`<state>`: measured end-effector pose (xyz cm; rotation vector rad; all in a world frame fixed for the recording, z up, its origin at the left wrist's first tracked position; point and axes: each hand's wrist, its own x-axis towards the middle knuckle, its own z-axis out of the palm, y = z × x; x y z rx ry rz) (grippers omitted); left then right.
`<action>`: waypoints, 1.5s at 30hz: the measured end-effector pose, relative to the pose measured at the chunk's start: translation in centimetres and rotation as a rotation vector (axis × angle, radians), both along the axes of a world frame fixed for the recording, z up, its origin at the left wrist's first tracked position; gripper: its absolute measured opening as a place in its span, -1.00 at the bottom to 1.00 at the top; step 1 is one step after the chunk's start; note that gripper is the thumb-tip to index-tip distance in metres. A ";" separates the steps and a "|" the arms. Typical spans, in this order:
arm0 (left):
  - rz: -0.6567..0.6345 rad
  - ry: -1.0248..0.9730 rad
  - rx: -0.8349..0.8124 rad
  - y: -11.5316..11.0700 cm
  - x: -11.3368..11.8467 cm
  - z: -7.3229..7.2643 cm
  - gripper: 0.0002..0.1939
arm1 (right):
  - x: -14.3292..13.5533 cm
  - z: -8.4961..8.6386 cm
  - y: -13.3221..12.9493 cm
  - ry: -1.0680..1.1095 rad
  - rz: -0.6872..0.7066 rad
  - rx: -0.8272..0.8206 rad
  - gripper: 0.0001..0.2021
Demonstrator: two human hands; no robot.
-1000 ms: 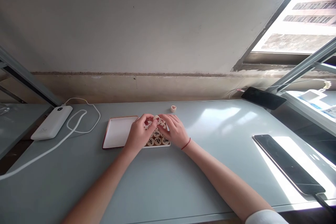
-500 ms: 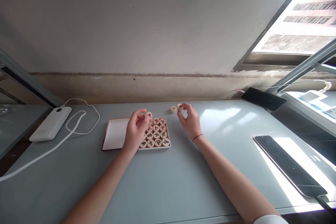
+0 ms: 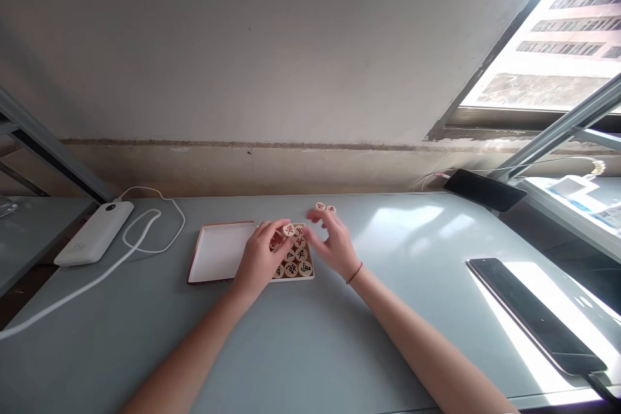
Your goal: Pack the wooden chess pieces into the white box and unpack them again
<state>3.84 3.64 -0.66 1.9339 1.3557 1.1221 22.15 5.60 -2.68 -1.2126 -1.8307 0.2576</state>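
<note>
A shallow box (image 3: pixel 311 277) holds rows of round Chinese chess pieces (image 3: pixel 305 269) with red or black characters. My left hand (image 3: pixel 262 255) is over the box's left part and hides several of them. Thumb and fingers of that hand close around one piece with a red character (image 3: pixel 288 229), near the box's back row. Just right of the box hovers my right hand (image 3: pixel 337 249), slightly blurred, its thumb and fingers apart with nothing between them. Two loose pieces, one at left (image 3: pixel 320 206) and one at right (image 3: pixel 331 209), lie behind its fingers.
The white lid (image 3: pixel 218 252) lies left of the box, inside up. A white power bank (image 3: pixel 94 233) and its cable (image 3: pixel 97 284) are at the far left. One phone (image 3: pixel 536 317) lies at right, another (image 3: pixel 485 189) leans near the back right. A wall closes off the back.
My left hand has moved right across the box. My right hand has come off the loose piece and moved left towards the box; that piece now sits nearer its neighbour.
</note>
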 end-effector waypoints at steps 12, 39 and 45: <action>0.014 0.214 0.207 -0.3 0.1 -0.6 -0.58 | 1.8 -0.6 1.9 0.191 -0.289 0.028 -0.72; 0.141 0.456 0.159 1.4 -0.7 -0.9 -0.80 | 3.4 -2.9 3.3 -0.066 -0.331 -0.042 -0.79; 0.213 0.610 0.101 2.2 0.1 -1.0 -0.66 | -0.2 -2.5 1.6 -0.068 -0.121 -0.083 -0.83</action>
